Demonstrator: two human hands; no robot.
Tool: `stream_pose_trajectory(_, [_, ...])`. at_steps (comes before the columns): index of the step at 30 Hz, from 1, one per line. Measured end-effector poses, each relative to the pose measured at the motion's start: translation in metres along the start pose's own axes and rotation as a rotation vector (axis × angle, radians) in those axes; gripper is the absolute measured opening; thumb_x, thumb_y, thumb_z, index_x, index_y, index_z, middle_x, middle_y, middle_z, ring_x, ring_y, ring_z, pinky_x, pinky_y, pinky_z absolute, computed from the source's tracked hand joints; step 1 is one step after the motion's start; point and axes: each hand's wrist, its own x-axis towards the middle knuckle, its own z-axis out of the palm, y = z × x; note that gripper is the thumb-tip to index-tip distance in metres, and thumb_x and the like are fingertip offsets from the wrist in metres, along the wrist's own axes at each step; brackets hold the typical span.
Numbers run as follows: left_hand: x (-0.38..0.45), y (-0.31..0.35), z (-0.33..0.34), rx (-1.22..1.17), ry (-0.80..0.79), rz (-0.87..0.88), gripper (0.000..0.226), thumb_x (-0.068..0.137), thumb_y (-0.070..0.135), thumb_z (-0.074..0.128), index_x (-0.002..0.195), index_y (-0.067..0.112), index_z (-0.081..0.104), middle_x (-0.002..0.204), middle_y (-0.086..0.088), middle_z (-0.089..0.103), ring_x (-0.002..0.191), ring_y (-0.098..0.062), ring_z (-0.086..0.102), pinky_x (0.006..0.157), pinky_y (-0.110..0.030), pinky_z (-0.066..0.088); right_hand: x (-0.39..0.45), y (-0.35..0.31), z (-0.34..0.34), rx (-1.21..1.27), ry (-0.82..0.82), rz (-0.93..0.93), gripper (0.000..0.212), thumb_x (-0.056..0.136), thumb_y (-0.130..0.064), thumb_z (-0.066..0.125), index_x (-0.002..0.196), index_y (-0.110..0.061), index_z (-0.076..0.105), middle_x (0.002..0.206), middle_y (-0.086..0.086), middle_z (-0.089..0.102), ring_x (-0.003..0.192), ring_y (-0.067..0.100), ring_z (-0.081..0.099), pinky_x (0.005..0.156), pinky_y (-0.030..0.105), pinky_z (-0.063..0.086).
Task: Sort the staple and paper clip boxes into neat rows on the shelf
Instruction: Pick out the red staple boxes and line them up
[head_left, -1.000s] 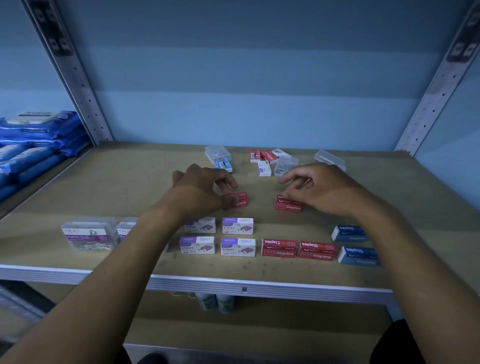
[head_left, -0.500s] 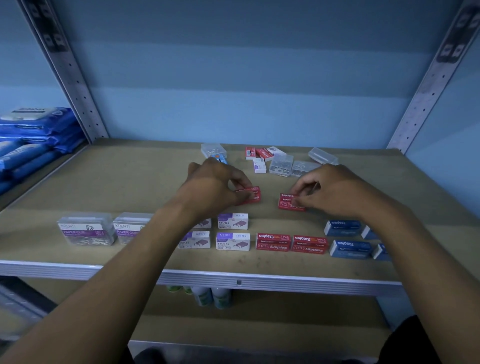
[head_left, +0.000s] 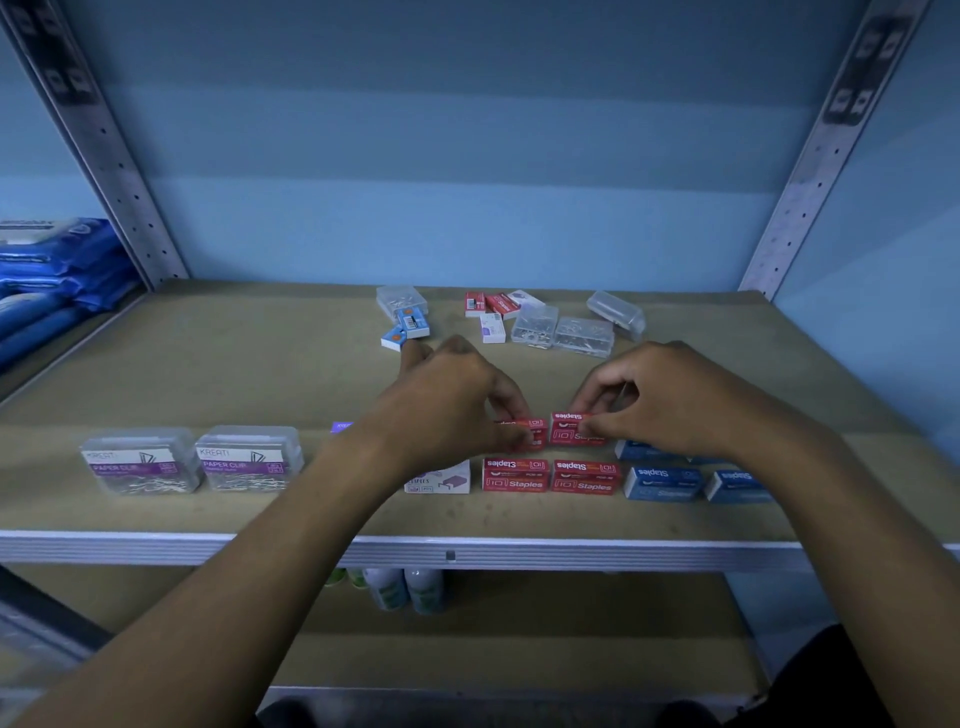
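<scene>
Two red staple boxes being set down as a second row behind the front pair.

The left hand (head_left: 457, 400) pinches one red staple box (head_left: 527, 434) and the right hand (head_left: 670, 397) pinches another red box (head_left: 571, 428), side by side and just behind the front red pair (head_left: 550, 475), apparently to line colour with colour. Lids read "Staples", printed upside down on top. Left on the shelf (head_left: 208, 364), two clear cases (head_left: 192, 460) read "KREATI PAPER CLIP"; a white box (head_left: 439, 480) reads "STAPLES"; blue boxes (head_left: 665, 483) on the right read "Staples". An unsorted pile (head_left: 519, 322) of boxes and clear cases waits at the far side.
</scene>
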Motion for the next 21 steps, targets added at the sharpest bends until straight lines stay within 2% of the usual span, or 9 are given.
stream_pose_trajectory(5, [-0.0010, -0.0008, 0.0029, 0.009, -0.047, -0.001, 0.025, 0.080, 0.059, 0.067, 0.099, 0.045, 0.073, 0.089, 0.024, 0.067, 0.111, -0.003, 0.040, 0.100, -0.041, 0.031, -0.0009, 0.0032, 0.0038, -0.001, -0.004, 0.019, 0.010, 0.081, -0.027, 0.080, 0.089, -0.034, 0.080, 0.082, -0.019, 0.075, 0.076, -0.008, 0.066, 0.065, 0.007, 0.046])
stream_pose_trajectory(9, [-0.0005, -0.0026, 0.0040, -0.001, -0.070, -0.001, 0.024, 0.082, 0.057, 0.066, 0.101, 0.045, 0.072, 0.093, 0.025, 0.068, 0.110, -0.003, 0.041, 0.100, -0.042, 0.032, -0.0001, 0.0034, 0.0063, 0.004, -0.017, 0.034, 0.010, 0.081, -0.026, 0.080, 0.088, -0.034, 0.080, 0.082, -0.018, 0.075, 0.077, -0.005, 0.067, 0.069, 0.014, 0.050])
stream_pose_trajectory(15, [0.0002, -0.0018, 0.0037, 0.008, -0.078, 0.009, 0.024, 0.083, 0.055, 0.067, 0.103, 0.044, 0.072, 0.097, 0.024, 0.068, 0.113, -0.004, 0.039, 0.096, -0.037, 0.027, 0.0008, 0.0038, 0.0069, -0.004, -0.036, 0.044, 0.009, 0.082, -0.027, 0.081, 0.088, -0.033, 0.080, 0.082, -0.019, 0.075, 0.077, -0.005, 0.067, 0.065, 0.012, 0.046])
stream_pose_trajectory(21, [0.0002, -0.0024, 0.0032, -0.018, -0.018, -0.001, 0.032, 0.077, 0.067, 0.062, 0.098, 0.045, 0.072, 0.089, 0.028, 0.067, 0.112, -0.002, 0.044, 0.100, -0.038, 0.030, 0.0002, 0.0048, 0.0012, 0.067, 0.019, 0.062, 0.008, 0.080, -0.044, 0.080, 0.085, -0.037, 0.078, 0.081, -0.024, 0.073, 0.079, -0.011, 0.065, 0.066, 0.010, 0.046])
